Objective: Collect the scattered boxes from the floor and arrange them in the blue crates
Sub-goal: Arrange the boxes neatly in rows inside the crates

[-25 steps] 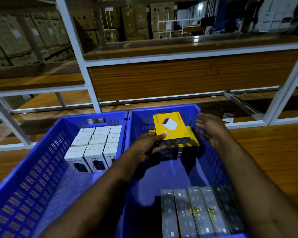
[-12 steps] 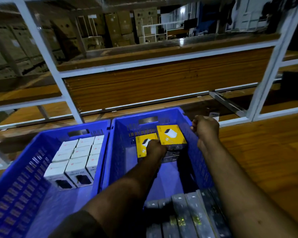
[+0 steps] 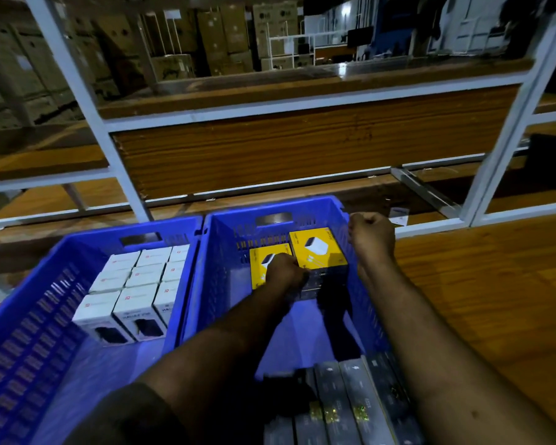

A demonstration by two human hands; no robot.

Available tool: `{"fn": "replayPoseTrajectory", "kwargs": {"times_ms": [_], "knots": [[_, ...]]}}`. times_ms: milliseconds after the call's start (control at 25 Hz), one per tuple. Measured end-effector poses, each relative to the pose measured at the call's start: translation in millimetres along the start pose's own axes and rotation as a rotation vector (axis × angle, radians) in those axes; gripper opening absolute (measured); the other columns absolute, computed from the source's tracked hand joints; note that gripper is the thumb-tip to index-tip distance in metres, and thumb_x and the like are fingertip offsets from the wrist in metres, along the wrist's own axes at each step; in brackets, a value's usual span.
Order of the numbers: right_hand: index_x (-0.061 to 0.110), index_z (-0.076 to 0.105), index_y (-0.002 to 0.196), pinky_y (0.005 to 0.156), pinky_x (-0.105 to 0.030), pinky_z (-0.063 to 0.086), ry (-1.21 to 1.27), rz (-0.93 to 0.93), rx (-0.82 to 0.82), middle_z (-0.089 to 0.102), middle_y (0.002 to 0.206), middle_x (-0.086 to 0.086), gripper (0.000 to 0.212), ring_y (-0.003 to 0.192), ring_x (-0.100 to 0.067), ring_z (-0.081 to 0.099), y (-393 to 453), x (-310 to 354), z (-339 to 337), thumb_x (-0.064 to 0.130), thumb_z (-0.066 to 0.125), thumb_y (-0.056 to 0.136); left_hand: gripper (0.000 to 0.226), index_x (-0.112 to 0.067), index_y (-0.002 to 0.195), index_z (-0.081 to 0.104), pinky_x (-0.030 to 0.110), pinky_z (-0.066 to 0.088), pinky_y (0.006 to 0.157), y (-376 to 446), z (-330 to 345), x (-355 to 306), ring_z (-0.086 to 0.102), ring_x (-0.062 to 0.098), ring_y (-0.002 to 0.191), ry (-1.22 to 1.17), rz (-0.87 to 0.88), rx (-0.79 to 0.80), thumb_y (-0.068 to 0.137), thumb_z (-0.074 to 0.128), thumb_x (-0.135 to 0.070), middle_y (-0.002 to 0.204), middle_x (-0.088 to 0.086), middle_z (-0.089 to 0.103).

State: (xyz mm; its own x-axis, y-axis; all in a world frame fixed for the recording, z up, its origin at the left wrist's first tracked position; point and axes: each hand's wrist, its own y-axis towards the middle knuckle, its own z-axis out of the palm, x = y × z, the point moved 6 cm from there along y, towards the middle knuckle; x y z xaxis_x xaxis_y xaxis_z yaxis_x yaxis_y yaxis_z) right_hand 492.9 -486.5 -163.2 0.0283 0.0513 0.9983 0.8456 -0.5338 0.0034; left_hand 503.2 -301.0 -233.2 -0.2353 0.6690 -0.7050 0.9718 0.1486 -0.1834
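two yellow boxes are sitting side by side at the far end of the right blue crate [image 3: 360,284], against its far wall. the right yellow box [image 3: 318,248] is lying flat with its printed top facing up, on top of a darker box whose front edge is showing below it. the left yellow box [image 3: 260,268] is sitting just beside it, lower, and partly covered.

the left hand [image 3: 284,273] is reaching into that crate and resting on the near corner of the left yellow box, fingers curled down at the seam between the two boxes; whether they are actually gripping an edge, cannot tell. the right hand [image 3: 371,234] is hovering over the crate's right rim, fingers clenched into a loose fist, nothing visible in it.

at the near end of the same crate a row of long grey boxes [image 3: 350,403] is lying packed edge to edge. bare blue floor is showing between them and the yellow ones.

the left blue crate [image 3: 29,342] is touching the right blue crate's left wall; a block of white boxes [image 3: 135,284] is standing in rows toward its far end.

beyond both crates a white metal rack [image 3: 109,133] with wooden shelves is standing, and cardboard cartons [image 3: 225,36] are stacked behind it. wooden floor [image 3: 495,300] is lying to the right of the right crate.
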Motion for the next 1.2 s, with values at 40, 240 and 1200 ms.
{"fn": "replayPoseTrajectory", "kwargs": {"times_ms": [40, 240, 1200], "knots": [[0.011, 0.070, 0.079, 0.066, -0.035, 0.045, -0.030, -0.025, 0.034, 0.065, 0.073, -0.006, 0.017, 0.069, -0.024, 0.058, -2, 2, 2, 0.018, 0.057, 0.087, 0.033, -0.017, 0.065, 0.051, 0.030, 0.045, 0.062, -3, -7, -2, 0.061, 0.022, 0.069, -0.055, -0.009, 0.038, 0.081, 0.080, -0.018, 0.074, 0.009, 0.055], [0.005, 0.066, 0.084, 0.056, -0.026, 0.048, -0.392, 0.000, 0.797, 0.061, 0.067, -0.006, 0.024, 0.059, -0.015, 0.056, -70, 11, 47, 0.020, 0.054, 0.098, 0.032, -0.001, 0.116, 0.063, 0.034, 0.054, 0.066, -10, -65, 8, 0.056, 0.021, 0.081, -0.429, -0.065, 0.037, 0.087, 0.074, -0.006, 0.095, 0.015, 0.058], [0.014, 0.065, 0.070, 0.059, -0.027, 0.044, -1.266, -0.355, 1.210, 0.060, 0.066, -0.003, 0.040, 0.060, -0.020, 0.054, -194, -4, 77, 0.052, 0.063, 0.082, 0.032, -0.001, 0.120, 0.062, 0.029, 0.055, 0.072, -49, -90, 49, 0.062, 0.021, 0.090, -0.716, -0.046, 0.097, 0.091, 0.070, -0.012, 0.094, 0.012, 0.063]]}}
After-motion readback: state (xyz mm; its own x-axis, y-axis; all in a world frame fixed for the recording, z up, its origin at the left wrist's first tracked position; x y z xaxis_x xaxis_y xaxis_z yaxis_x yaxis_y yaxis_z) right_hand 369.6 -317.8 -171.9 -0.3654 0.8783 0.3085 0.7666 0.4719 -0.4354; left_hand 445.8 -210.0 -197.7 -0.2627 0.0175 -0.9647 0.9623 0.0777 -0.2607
